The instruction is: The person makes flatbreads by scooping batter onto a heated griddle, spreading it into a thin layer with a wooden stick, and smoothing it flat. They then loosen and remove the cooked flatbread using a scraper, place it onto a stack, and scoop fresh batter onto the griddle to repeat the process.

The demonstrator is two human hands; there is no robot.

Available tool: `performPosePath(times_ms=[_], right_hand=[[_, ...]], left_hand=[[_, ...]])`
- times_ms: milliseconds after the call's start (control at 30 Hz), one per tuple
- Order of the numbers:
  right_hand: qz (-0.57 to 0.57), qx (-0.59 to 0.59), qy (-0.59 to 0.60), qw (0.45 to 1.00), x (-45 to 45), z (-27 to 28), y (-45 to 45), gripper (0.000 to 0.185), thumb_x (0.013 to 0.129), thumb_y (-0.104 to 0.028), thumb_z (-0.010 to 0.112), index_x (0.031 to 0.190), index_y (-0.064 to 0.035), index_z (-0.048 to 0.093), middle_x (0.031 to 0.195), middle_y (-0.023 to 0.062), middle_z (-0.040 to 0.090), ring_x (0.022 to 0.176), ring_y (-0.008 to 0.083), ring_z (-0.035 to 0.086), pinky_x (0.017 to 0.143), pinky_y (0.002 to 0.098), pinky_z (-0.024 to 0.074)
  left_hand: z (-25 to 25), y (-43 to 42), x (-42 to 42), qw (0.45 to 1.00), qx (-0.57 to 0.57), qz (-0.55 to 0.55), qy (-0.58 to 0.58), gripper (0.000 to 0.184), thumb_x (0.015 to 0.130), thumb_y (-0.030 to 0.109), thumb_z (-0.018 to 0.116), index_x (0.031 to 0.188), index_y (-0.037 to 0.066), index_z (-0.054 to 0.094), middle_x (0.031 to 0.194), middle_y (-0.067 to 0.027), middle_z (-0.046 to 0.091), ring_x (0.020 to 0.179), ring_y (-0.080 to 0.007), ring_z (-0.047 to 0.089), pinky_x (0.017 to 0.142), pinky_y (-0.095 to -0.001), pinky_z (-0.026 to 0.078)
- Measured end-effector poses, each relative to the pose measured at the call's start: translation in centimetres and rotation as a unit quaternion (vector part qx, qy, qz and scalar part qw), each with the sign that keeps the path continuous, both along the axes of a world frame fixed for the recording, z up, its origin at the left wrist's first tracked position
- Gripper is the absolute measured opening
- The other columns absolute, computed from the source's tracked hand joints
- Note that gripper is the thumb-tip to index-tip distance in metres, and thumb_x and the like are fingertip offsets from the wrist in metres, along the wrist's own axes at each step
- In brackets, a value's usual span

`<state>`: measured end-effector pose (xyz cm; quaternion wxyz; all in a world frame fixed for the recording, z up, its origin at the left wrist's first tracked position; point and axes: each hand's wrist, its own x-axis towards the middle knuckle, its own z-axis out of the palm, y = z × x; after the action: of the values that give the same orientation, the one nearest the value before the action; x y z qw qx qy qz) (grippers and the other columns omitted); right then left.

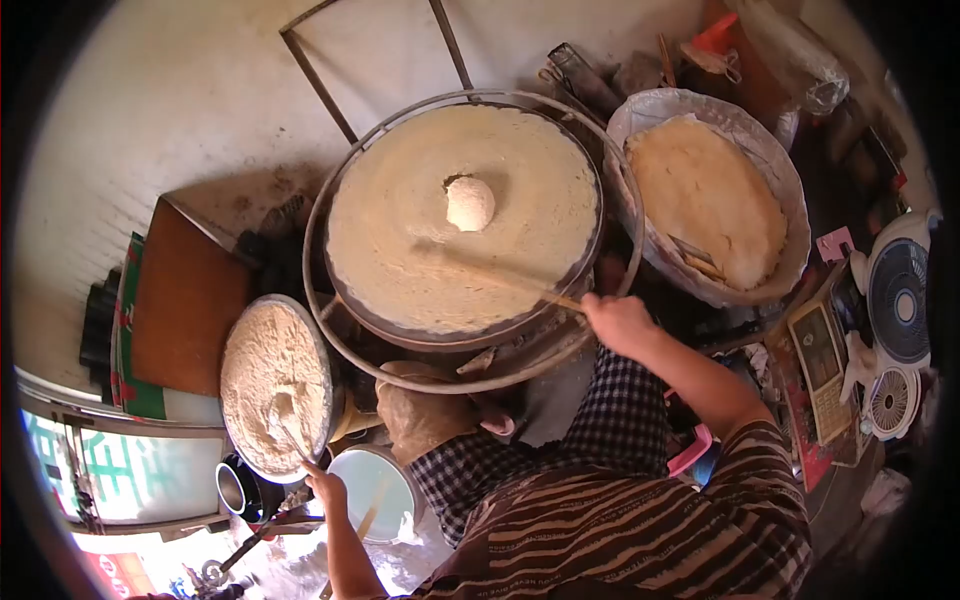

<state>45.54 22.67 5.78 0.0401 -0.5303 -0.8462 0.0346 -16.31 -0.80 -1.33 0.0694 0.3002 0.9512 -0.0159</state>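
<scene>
A large round griddle [452, 343] carries a wide, thin sheet of pale batter [400, 190]. A lump of dough [470, 204] sits near the middle of the sheet, beside a small dark gap. My right hand [618, 322] is closed round the handle of a wooden spreader [505, 277], whose blurred far end lies over the sheet. At lower left, my left hand [325, 487] grips the thin handle of a ladle [293, 438]. The ladle's head is in a basin [329, 385] of thick, lumpy batter [262, 365].
A metal ring [318, 300] surrounds the griddle. To its right, a plastic-lined basket [795, 215] holds stacked flatbreads [705, 195]. A pale bucket [400, 480] stands below the batter basin. Fans [905, 300] and a calculator-like device [825, 370] are at far right.
</scene>
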Motion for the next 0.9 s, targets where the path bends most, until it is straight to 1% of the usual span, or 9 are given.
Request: performPosePath(times_ms=[100, 167, 200, 267, 300, 367, 533, 767, 900], right_hand=[[-0.099, -0.048, -0.014, 0.994, 3.4, 0.0, 2.6, 0.013, 0.086, -0.011, 0.047, 0.094, -0.0014, 0.049, 0.072, 0.0199, 0.066, 0.065, 0.0350, 0.066, 0.057, 0.0448, 0.0523], [-0.127, -0.070, 0.019, 0.989, 0.4, 0.6, 2.6, 0.015, 0.087, -0.013, 0.046, 0.094, -0.0003, 0.050, 0.075, 0.0221, 0.066, 0.070, 0.0376, 0.066, 0.062, 0.0484, 0.0508], [-0.108, -0.087, 0.030, 0.990, -1.2, 0.7, 2.1, 0.016, 0.088, -0.014, 0.045, 0.094, -0.0001, 0.050, 0.074, 0.0222, 0.066, 0.070, 0.0381, 0.066, 0.062, 0.0486, 0.0507], [-0.055, -0.099, 0.054, 0.992, -2.3, 1.2, 1.4, 0.017, 0.089, -0.015, 0.043, 0.094, -0.0007, 0.049, 0.072, 0.0216, 0.065, 0.068, 0.0383, 0.066, 0.061, 0.0483, 0.0512], [-0.032, -0.081, 0.040, 0.995, -1.7, 1.6, 1.1, 0.017, 0.089, -0.015, 0.043, 0.094, -0.0010, 0.049, 0.072, 0.0214, 0.064, 0.068, 0.0381, 0.066, 0.061, 0.0482, 0.0513], [0.018, -0.043, 0.006, 0.999, 0.9, 1.8, 1.2, 0.016, 0.089, -0.016, 0.043, 0.095, -0.0015, 0.049, 0.071, 0.0209, 0.064, 0.067, 0.0377, 0.066, 0.060, 0.0480, 0.0516], [-0.091, -0.066, -0.018, 0.994, 3.8, 1.1, 6.5, 0.015, 0.087, -0.013, 0.045, 0.099, -0.0035, 0.050, 0.074, 0.0197, 0.065, 0.070, 0.0366, 0.066, 0.059, 0.0482, 0.0511], [-0.097, -0.161, 0.257, 0.948, -4.4, 2.0, 7.5, 0.023, 0.092, -0.022, 0.046, 0.097, -0.0008, 0.052, 0.074, 0.0232, 0.063, 0.074, 0.0362, 0.065, 0.064, 0.0503, 0.0496], [-0.232, -0.188, 0.125, 0.946, -2.6, 1.9, 8.1, 0.021, 0.093, -0.019, 0.044, 0.101, -0.0006, 0.050, 0.079, 0.0210, 0.065, 0.074, 0.0341, 0.066, 0.064, 0.0468, 0.0518]], left_hand=[[0.4, 0.1, 0.6, 0.996, 0.085, 0.023, 0.006, 0.058, 0.089, 0.002, 0.037, 0.144, 0.008, 0.020, 0.115, -0.0288, 0.050, 0.103, -0.0461, 0.055, 0.085, -0.0514, 0.046], [-8.3, -1.9, -5.4, 0.944, 0.292, -0.106, 0.112, 0.046, 0.091, 0.005, 0.038, 0.136, 0.007, 0.028, 0.100, -0.0225, 0.055, 0.086, -0.0377, 0.060, 0.069, -0.0473, 0.050], [-6.5, -1.2, -3.4, 0.929, 0.368, 0.011, -0.038, 0.037, 0.091, 0.007, 0.040, 0.127, 0.009, 0.032, 0.092, -0.0181, 0.053, 0.075, -0.0317, 0.057, 0.060, -0.0427, 0.047], [0.6, 1.9, 3.6, 0.785, 0.472, 0.236, -0.324, 0.017, 0.092, 0.011, 0.042, 0.110, 0.011, 0.039, 0.076, -0.0091, 0.048, 0.052, -0.0197, 0.050, 0.043, -0.0335, 0.042], [0.4, 2.3, 3.5, 0.709, 0.534, 0.255, -0.384, 0.012, 0.096, 0.015, 0.044, 0.093, 0.015, 0.033, 0.069, -0.0006, 0.036, 0.044, -0.0080, 0.032, 0.035, -0.0220, 0.025], [3.9, 3.9, 6.2, 0.599, 0.628, 0.263, -0.421, 0.013, 0.097, 0.018, 0.046, 0.090, 0.014, 0.035, 0.068, 0.0004, 0.037, 0.045, -0.0068, 0.032, 0.036, -0.0206, 0.024], [9.5, 8.3, 8.9, 0.456, 0.613, 0.091, -0.638, 0.030, 0.102, 0.025, 0.041, 0.126, 0.010, 0.050, 0.069, 0.0040, 0.031, 0.048, -0.0035, 0.025, 0.034, -0.0184, 0.020], [17.1, 22.8, 21.2, 0.529, 0.362, -0.005, -0.768, 0.016, 0.098, 0.015, 0.046, 0.112, 0.012, 0.050, 0.069, 0.0029, 0.037, 0.047, -0.0042, 0.031, 0.036, -0.0179, 0.022], [14.1, 30.2, 25.9, 0.653, 0.280, -0.010, -0.703, 0.018, 0.092, 0.011, 0.052, 0.106, 0.015, 0.041, 0.073, -0.0005, 0.042, 0.050, -0.0073, 0.037, 0.040, -0.0220, 0.030]])
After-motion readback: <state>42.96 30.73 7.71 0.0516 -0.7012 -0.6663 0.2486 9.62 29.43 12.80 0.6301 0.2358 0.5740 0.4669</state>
